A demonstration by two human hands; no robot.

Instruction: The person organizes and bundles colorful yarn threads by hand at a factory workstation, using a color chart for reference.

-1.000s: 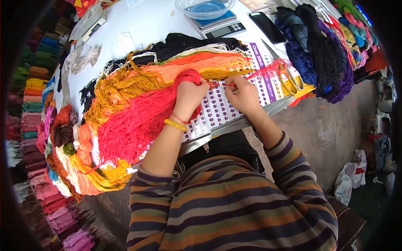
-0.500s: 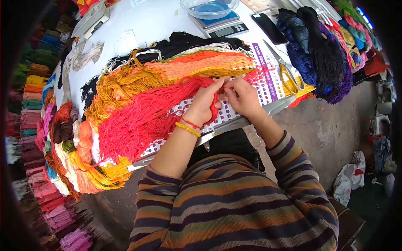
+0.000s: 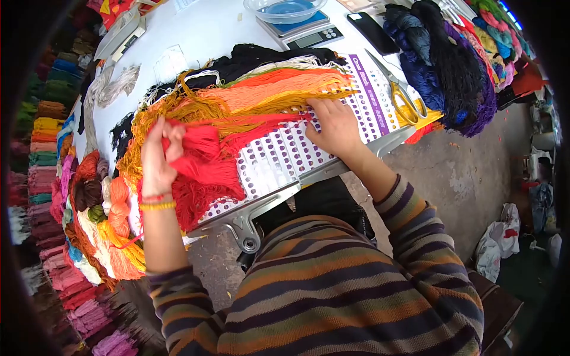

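Red thread (image 3: pixel 208 172) has been swept left, left grip (image 3: pixel 157 167) half-open, hold too blurry; ends, pinched by right grip (image 3: pixel 337 129), are best kept snug.

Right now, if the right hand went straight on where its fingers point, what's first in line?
Most likely the mustard-gold threads, just beyond the fingertips of the right hand. Depth is unclear, so I can't tell whether it touches them or hovers above.

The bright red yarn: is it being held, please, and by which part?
The yarn meets the right hand at its narrow end; its bulk is at the blurred left hand. Whether either grips it cannot be told.
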